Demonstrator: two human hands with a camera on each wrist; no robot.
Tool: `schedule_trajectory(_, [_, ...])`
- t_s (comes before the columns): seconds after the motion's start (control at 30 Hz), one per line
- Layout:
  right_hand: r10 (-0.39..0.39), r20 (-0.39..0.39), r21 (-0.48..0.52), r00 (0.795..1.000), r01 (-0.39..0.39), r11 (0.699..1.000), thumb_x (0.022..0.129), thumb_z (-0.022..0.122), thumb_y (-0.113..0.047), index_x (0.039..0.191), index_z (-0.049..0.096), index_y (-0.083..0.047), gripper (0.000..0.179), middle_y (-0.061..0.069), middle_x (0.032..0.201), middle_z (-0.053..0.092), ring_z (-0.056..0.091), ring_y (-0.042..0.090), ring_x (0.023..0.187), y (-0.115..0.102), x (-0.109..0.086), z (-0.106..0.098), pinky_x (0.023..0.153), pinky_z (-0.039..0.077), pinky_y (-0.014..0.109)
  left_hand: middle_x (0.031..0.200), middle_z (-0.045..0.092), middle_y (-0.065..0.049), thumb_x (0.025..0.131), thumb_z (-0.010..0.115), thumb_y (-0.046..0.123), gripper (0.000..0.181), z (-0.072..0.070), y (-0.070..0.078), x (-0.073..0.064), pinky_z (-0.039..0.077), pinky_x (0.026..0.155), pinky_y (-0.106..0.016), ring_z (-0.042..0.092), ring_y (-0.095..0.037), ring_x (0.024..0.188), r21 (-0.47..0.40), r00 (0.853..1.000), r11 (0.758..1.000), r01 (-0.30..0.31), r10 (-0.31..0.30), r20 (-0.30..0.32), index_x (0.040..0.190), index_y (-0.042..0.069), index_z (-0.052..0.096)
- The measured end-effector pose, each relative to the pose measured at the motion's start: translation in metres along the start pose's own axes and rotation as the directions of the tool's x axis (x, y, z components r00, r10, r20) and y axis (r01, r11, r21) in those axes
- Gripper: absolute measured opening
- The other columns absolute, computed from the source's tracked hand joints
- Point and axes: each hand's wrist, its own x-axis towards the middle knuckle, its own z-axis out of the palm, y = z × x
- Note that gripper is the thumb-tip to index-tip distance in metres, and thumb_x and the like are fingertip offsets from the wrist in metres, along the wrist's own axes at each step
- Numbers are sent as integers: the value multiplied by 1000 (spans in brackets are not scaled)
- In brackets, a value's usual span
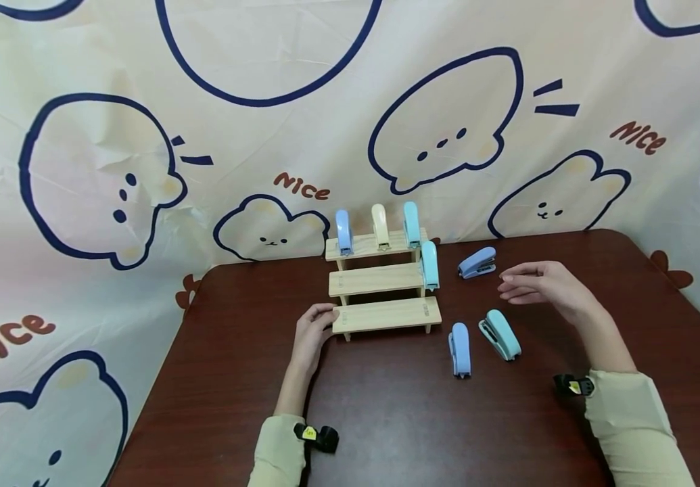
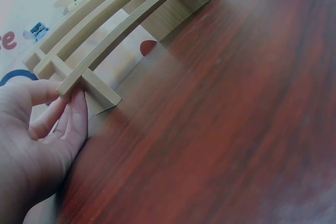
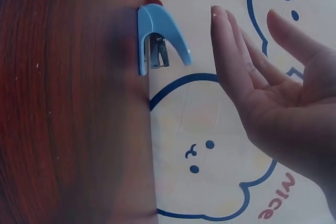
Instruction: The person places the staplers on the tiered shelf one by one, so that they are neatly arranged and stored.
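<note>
My left hand [image 1: 313,333] pinches the left end of the lowest step of a three-step wooden rack [image 1: 386,314], thumb above and fingers beneath in the left wrist view. Along the top step stand a blue stapler [image 1: 343,232], a cream stapler [image 1: 380,226] and a teal stapler [image 1: 411,224]. Another teal stapler [image 1: 429,265] stands at the right end of the middle step. My right hand [image 1: 541,284] hovers over the table with fingers extended and nothing in them. Nearest to it is a periwinkle stapler [image 1: 477,262], also seen in the right wrist view [image 3: 157,27].
On the dark wooden table [image 1: 386,419], a blue stapler [image 1: 460,350] and a larger teal stapler [image 1: 500,335] lie right of the rack, toward the front. A cartoon-printed cloth [image 1: 301,149] hangs behind the table's back edge.
</note>
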Motion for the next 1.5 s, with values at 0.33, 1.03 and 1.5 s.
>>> schedule_trajectory(0.33, [39, 83, 4, 996, -40, 999, 105, 62, -20, 139, 49, 19, 53, 22, 118, 72, 75, 28, 100, 3, 2, -3, 87, 60, 39, 97, 67, -2, 97, 71, 8, 23, 2, 1, 1, 56, 77, -27, 65, -13, 87, -15, 1000, 1000, -9, 9, -3, 116, -3, 66])
schedule_trajectory(1.03, [65, 177, -5, 982, -65, 998, 102, 68, -18, 141, 47, 19, 58, 24, 121, 71, 73, 20, 101, 9, 1, -2, 91, 58, 45, 100, 67, -3, 98, 69, 9, 28, 0, 1, 0, 56, 78, -28, 66, -14, 89, -8, 1000, 1000, -3, 3, -2, 120, -7, 64])
schedule_trajectory(1.5, [130, 302, -132, 944, -94, 987, 97, 73, -18, 139, 53, 15, 57, 18, 122, 69, 69, 26, 101, 14, 4, 4, 87, 60, 42, 99, 67, -3, 98, 69, 8, 31, 1, 1, 0, 55, 76, -26, 65, -14, 87, -2, 1000, 1000, 11, -11, -8, 123, -9, 63])
